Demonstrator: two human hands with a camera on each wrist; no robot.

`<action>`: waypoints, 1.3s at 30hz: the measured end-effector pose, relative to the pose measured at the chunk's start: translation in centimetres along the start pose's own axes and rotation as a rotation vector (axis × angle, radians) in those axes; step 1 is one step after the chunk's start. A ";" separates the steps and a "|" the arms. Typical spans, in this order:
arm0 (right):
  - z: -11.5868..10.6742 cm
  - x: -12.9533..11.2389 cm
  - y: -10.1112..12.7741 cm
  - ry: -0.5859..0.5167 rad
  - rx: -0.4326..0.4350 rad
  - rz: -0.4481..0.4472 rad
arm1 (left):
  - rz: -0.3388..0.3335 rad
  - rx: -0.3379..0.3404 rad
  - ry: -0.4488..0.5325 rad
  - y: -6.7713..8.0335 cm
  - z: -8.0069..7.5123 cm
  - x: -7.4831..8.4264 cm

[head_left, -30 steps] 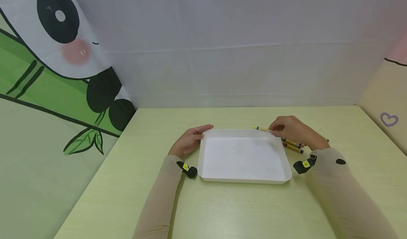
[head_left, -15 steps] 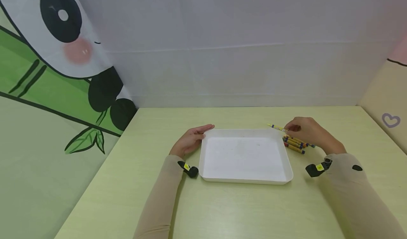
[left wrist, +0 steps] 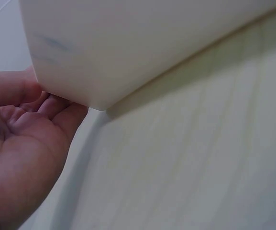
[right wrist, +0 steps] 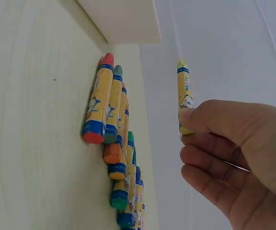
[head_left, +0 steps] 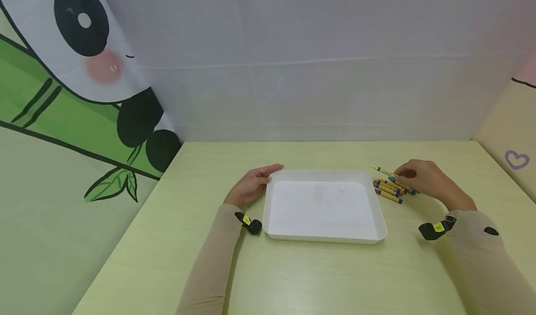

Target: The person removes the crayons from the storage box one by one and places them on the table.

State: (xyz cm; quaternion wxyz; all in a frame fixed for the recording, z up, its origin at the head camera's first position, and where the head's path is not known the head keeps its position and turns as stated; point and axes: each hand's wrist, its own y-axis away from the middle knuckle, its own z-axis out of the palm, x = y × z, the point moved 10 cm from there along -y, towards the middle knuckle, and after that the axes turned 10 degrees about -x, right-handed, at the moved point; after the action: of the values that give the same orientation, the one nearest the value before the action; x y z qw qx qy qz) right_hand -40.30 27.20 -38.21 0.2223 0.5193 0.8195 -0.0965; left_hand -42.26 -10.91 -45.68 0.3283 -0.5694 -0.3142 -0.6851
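One yellow crayon (right wrist: 183, 93) is pinched in the right hand (head_left: 423, 177) above the crayon pile (head_left: 390, 189); lower it gently. The left hand (head_left: 251, 184), fingers relaxed, steadies the white tray (head_left: 322, 236).

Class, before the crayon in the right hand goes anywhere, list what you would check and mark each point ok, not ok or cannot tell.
1. Right hand pinches the yellow crayon firmly: ok.
2. Crayon lifted off the table: ok.
3. Tray holds nothing in the way: ok.
4. Left hand steadies the tray's left rim: ok.
5. Other crayons lie together on the table beside the tray: ok.
6. Crayon tip unbroken: cannot tell.
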 end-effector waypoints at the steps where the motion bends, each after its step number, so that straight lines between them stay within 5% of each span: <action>1: 0.0 0.2 0.1 0.001 0.001 -0.001 | -0.002 0.002 0.001 0.0 0.0 0.0; 39: -0.1 8.7 2.9 0.020 0.005 0.150 | 0.001 0.014 -0.002 -0.4 0.0 0.1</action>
State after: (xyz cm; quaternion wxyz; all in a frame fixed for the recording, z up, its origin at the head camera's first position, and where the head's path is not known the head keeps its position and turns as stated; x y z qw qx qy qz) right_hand -40.87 35.54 -41.91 0.2196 0.5806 0.7803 -0.0765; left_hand -42.57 -10.65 -45.64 0.3323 -0.5679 -0.3192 -0.6820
